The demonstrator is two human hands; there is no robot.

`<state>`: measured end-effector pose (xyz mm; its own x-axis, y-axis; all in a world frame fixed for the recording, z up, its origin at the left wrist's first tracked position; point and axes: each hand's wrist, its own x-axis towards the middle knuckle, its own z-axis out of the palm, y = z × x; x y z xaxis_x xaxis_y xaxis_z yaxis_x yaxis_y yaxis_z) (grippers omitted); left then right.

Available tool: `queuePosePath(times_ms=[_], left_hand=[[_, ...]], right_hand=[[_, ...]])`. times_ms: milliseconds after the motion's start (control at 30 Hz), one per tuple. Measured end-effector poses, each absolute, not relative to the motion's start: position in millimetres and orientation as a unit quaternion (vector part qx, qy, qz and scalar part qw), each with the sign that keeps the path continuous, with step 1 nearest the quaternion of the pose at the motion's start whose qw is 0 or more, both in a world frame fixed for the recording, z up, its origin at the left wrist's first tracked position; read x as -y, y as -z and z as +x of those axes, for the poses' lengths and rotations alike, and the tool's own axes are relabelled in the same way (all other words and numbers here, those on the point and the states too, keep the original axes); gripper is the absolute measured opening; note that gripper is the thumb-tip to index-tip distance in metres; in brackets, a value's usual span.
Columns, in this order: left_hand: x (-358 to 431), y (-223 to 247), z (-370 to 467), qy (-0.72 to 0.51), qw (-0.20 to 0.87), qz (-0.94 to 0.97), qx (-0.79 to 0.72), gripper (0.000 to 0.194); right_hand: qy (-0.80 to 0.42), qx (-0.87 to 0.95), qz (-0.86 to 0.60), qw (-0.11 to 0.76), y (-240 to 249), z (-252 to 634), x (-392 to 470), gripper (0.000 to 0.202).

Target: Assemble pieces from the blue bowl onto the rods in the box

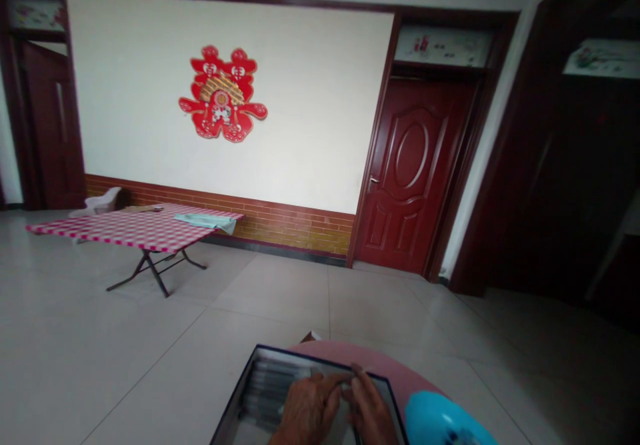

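Note:
My left hand (311,406) is closed, with its thumb and forefinger meeting the fingertips of my right hand (369,402). My right hand is closed too, its fingers bent and pressed together. Whatever they pinch between them is too small and blurred to make out. Both hands are above a shallow, dark-rimmed box (242,382). A blurred bundle of dark, slender pieces (273,388) lies in the box's left part, beside my left hand. To the right of my right hand is a bright blue bowl (430,415) with small dark things in it, cut off by the lower edge.
The box rests on a pink rounded surface (410,373). A folding table (145,228) with a red-and-white checked top stands at the left, a pale green cloth (210,221) on its corner. Behind it is a pale chair-like object (103,202). A red door (407,172) is shut at the back.

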<state>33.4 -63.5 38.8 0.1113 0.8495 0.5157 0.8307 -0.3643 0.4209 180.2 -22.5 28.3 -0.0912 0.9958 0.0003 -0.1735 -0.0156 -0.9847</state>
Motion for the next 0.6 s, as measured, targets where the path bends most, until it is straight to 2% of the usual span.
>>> queuePosePath(times_ms=[100, 233, 400, 600], left_hand=[[65, -41, 34, -0.304, -0.006, 0.741, -0.599, 0.024], [67, -39, 36, -0.277, -0.015, 0.753, -0.596, 0.023], [65, -32, 38, -0.287, -0.004, 0.773, -0.566, 0.034], [63, -29, 37, -0.298, -0.004, 0.784, -0.544, 0.046]], right_hand=[[-0.599, 0.375, -0.436, 0.558, -30, 185, 19, 0.061], [-0.606, 0.342, -0.425, 0.579, -35, 189, 21, 0.059], [-0.616, 0.390, -0.442, 0.523, -39, 185, 27, 0.057], [-0.529, 0.525, -0.473, 0.471, -31, 180, 28, 0.047]])
